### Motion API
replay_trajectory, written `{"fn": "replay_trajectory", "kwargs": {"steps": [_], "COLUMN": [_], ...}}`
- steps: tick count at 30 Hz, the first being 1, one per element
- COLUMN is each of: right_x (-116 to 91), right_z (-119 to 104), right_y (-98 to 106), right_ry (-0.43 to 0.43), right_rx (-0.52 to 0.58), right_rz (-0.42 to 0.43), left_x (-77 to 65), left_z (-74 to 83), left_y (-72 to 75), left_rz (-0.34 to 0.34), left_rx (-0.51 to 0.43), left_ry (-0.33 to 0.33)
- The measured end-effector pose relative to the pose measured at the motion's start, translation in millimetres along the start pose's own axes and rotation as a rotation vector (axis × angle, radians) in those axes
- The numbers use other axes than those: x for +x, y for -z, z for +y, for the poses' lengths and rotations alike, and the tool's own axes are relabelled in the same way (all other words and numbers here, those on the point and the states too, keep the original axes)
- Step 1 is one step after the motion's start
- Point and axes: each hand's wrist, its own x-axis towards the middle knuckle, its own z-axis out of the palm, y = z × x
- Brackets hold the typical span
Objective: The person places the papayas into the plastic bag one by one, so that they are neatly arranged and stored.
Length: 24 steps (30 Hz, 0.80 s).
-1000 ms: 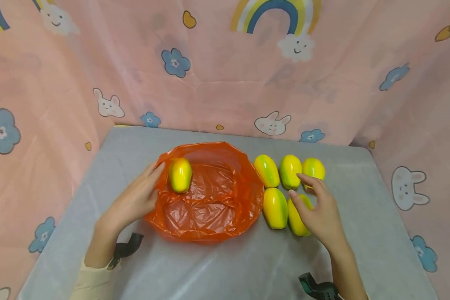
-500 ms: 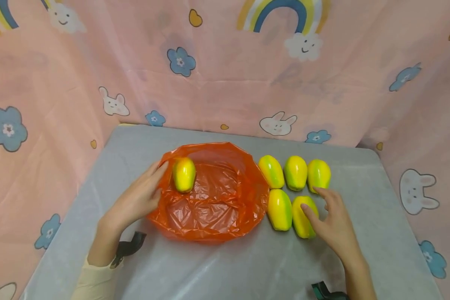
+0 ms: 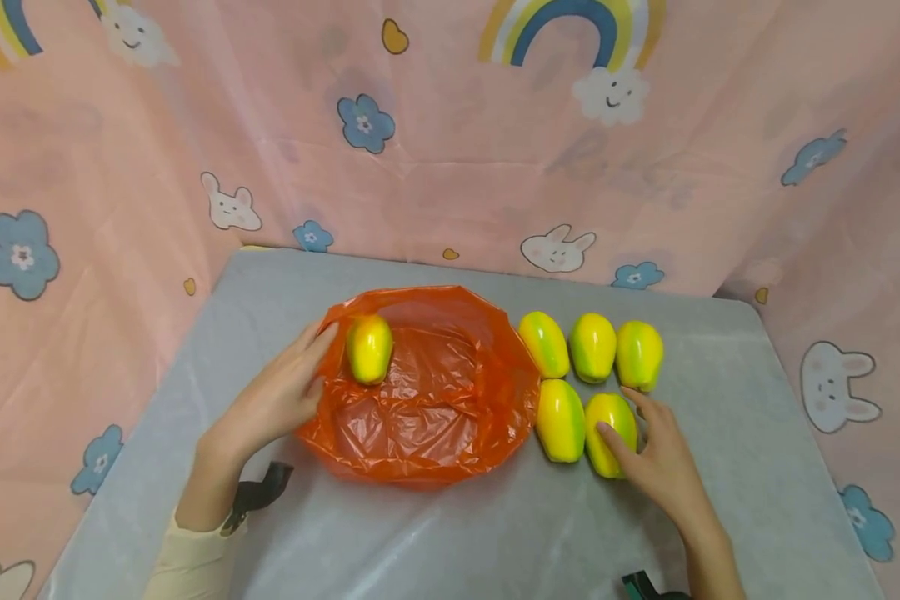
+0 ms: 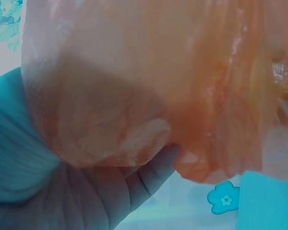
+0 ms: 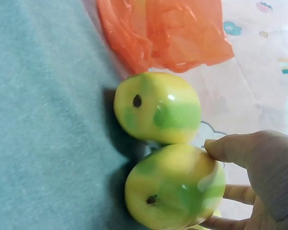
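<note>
An orange-red plastic bag (image 3: 420, 467) lies with its mouth wide, a yellow-green papaya-shaped fruit (image 3: 370, 350) at its left inside. My left hand (image 3: 277, 396) holds the bag's left rim; in the left wrist view the film (image 4: 110, 105) covers much of that hand, hiding its fingertips. To the right, my right hand (image 3: 660, 458) grips the front right fruit (image 3: 609, 437), thumb on its top left and fingers on its far right side. The right wrist view shows the thumb (image 5: 225, 148) on this fruit (image 5: 173, 187).
Beside the gripped fruit is another like it (image 3: 560, 421), close to the bag. Behind stand three more in a row, a left one (image 3: 544, 344), a middle one (image 3: 592, 347) and a right one (image 3: 640, 355). A grey-covered table (image 3: 435, 550) meets a pink patterned curtain (image 3: 435, 200).
My right hand has moved right and down from over the fruits and now has its thumb and fingers around the front right one. The left hand stays at the bag; the head view shifted slightly.
</note>
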Motion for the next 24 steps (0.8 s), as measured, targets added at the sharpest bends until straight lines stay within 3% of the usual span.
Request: {"fn": "replay_trajectory", "kwargs": {"steps": [13, 24], "right_x": [-4.7, -6.2], "right_z": [3.8, 0.7], "right_y": [1.0, 4.7], "right_ry": [-0.069, -0.133], "right_rx": [0.048, 0.029], "right_rz": [-0.096, -0.115], "left_x": [1.5, 1.1], "left_z": [1.5, 1.5], "left_y": [-0.6, 0.5], "left_rz": [-0.006, -0.010], "left_rx": [0.015, 0.017], "left_ry": [-0.005, 0.003]}}
